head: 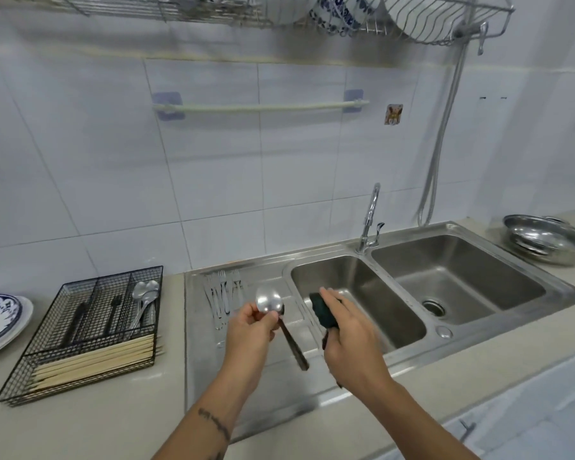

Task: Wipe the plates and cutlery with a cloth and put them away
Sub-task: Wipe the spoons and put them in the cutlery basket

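Pinching a spoon at its neck in my left hand, bowl raised at frame centre for wiping; my right hand is clenching the dark cloth just beside it.

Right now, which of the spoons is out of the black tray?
The spoon pinched in the left hand over the drainboard; the other spoons lie in the wire tray's right-hand compartment.

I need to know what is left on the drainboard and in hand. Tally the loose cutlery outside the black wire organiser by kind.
Shiny steel spoon with dark handle, pinched by the left hand: 1
Silver steel forks lying on the drainboard: about 5; they overlap, so the count is uncertain
Total: about 6
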